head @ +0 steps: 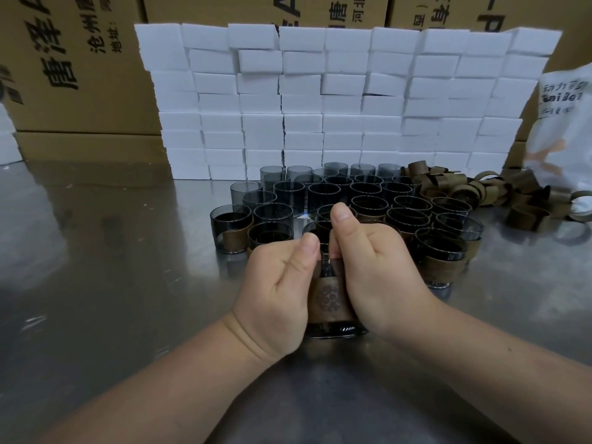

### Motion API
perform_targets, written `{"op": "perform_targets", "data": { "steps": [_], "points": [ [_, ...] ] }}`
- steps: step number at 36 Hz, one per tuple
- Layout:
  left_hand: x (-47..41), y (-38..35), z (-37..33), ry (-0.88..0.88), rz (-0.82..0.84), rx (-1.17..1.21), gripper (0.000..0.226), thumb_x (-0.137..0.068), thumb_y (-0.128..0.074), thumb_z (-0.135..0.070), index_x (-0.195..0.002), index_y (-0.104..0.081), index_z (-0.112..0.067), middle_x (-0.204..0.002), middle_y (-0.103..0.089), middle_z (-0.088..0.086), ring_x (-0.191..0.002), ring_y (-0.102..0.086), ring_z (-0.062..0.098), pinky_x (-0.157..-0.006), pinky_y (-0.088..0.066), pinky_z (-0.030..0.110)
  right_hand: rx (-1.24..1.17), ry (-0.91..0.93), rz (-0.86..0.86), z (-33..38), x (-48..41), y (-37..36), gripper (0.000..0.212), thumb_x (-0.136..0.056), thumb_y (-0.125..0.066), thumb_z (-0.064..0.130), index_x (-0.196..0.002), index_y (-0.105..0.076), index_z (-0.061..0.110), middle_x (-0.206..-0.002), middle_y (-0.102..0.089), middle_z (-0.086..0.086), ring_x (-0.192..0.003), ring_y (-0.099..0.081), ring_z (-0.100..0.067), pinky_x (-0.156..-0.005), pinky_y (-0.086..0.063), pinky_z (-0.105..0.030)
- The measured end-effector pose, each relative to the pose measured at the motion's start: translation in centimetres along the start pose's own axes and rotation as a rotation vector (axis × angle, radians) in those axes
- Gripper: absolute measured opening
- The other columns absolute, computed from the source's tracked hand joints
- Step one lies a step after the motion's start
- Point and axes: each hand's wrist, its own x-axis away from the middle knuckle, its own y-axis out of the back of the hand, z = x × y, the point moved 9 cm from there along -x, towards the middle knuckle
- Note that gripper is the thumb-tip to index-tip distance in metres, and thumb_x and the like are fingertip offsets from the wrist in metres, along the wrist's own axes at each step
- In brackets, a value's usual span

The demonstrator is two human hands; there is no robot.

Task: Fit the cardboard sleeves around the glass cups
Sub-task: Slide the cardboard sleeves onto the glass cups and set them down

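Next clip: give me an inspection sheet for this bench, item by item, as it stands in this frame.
Surface: shiny metal table, reflective and smudged.
Job's things: one glass cup held upright in front of the others, a brown sleeve around its middle; bare cups grouped behind; sleeved cups mostly to the right; loose sleeves piled far right.
Clutter: white plastic bag at the right edge.
Hands: left hand and right hand both grip the glass cup, thumbs up near its rim.
Cables: nothing seen.
Surroundings: wall of white boxes behind the cups; printed cardboard cartons behind that.
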Motion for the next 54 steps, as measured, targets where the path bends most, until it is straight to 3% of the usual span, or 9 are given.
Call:
{"op": "perform_targets", "data": {
  "steps": [13,18,23,28,34,37,42,48,54],
  "points": [
    [0.3,1.4,-0.2,-0.181,-0.145,-0.254,0.067,-0.096,-0.018,-0.050,-0.062,-0.053,-0.003,-0.064,-0.052,0.006,-0.066,-0.052,0.024,-0.063,-0.040,0.040,0.067,0.092,-0.030,1.1,-0.3,0.2,0.057,-0.087,-0.030,0.050,-0.062,-0.048,0.002,-0.043,-0.035,0.003,-0.045,-0.037,-0.010,-0.052,-0.035,-0.033],
    [0.1,3.2,0.3,-0.116,-0.308,-0.313,0.044,-0.092,-0.016,-0.038,-0.079,-0.057,-0.028,-0.082,-0.057,-0.012,-0.084,-0.055,0.013,-0.081,-0.043,0.047,0.070,0.106,-0.050,1.5,-0.4,0.6,0.056,-0.086,-0.032,0.049,-0.063,-0.047,0.000,-0.043,-0.035,0.002,-0.045,-0.036,-0.010,-0.047,-0.031,-0.028],
    [-0.6,3.4,2.1,0.113,-0.276,-0.622,0.045,-0.086,-0.027,-0.041,-0.094,-0.066,-0.018,-0.094,-0.050,-0.011,-0.098,-0.049,0.017,-0.096,-0.035,0.047,-0.183,-0.182,-0.220,-1.7,-1.5,2.7,0.060,-0.095,-0.040,0.042,-0.043,-0.052,0.013,-0.038,-0.042,0.008,-0.037,-0.038,-0.004,-0.041,-0.034,-0.014],
    [-0.4,2.8,5.0,0.361,-0.137,-0.724,0.033,-0.088,-0.042,-0.035,-0.110,-0.063,-0.025,-0.125,-0.049,-0.007,-0.123,-0.033,0.013,-0.110,-0.019,0.044,-0.520,-0.498,-0.285,-5.3,-1.8,2.7,0.056,-0.093,-0.043,0.043,-0.044,-0.057,0.023,-0.041,-0.052,0.006,-0.044,-0.056,-0.013,-0.064,-0.053,-0.032],
    [-0.7,3.2,4.6,0.311,-0.203,-0.677,0.027,-0.088,-0.047,-0.029,-0.103,-0.067,-0.019,-0.113,-0.051,-0.007,-0.119,-0.039,0.015,-0.107,-0.025,0.041,-0.783,-0.644,-0.197,-5.5,-2.2,2.2,0.030,-0.094,-0.042,0.038,-0.091,-0.061,0.014,-0.057,-0.066,0.000,-0.044,-0.058,-0.010,-0.054,-0.052,-0.028],
    [-0.7,3.2,4.7,0.305,-0.206,-0.656,0.022,-0.089,-0.049,-0.025,-0.099,-0.067,-0.018,-0.104,-0.043,-0.013,-0.116,-0.040,0.014,-0.106,-0.028,0.039,-0.870,-0.614,-0.199,-4.6,-2.8,2.3,0.025,-0.094,-0.049,0.026,-0.107,-0.062,0.010,-0.077,-0.069,-0.004,-0.066,-0.067,-0.016,-0.071,-0.057,-0.040],
    [-0.7,2.8,4.5,0.272,-0.188,-0.641,0.021,-0.089,-0.050,-0.029,-0.098,-0.065,-0.018,-0.104,-0.042,-0.013,-0.115,-0.040,0.013,-0.105,-0.028,0.039,-0.772,-0.588,-0.325,-4.6,-2.4,2.8,0.016,-0.093,-0.055,0.015,-0.083,-0.059,0.003,-0.057,-0.064,-0.005,-0.041,-0.060,-0.012,-0.043,-0.052,-0.025],
    [-0.7,2.8,4.6,0.280,-0.175,-0.642,0.025,-0.085,-0.049,-0.034,-0.098,-0.064,-0.019,-0.105,-0.045,-0.012,-0.115,-0.041,0.013,-0.104,-0.031,0.040,-0.811,-0.638,-0.380,-5.3,-2.9,3.6,0.016,-0.097,-0.048,0.020,-0.091,-0.058,0.009,-0.073,-0.069,-0.005,-0.060,-0.067,-0.016,-0.077,-0.056,-0.048],
    [-0.8,2.9,4.9,0.284,-0.179,-0.620,0.025,-0.084,-0.047,-0.034,-0.096,-0.063,-0.020,-0.105,-0.045,-0.012,-0.114,-0.040,0.012,-0.103,-0.031,0.042,-0.847,-0.620,-0.250,-4.2,-4.3,3.6,0.019,-0.098,-0.045,0.018,-0.103,-0.061,0.009,-0.093,-0.070,-0.011,-0.072,-0.069,-0.019,-0.045,-0.056,-0.040]
  ]
}}
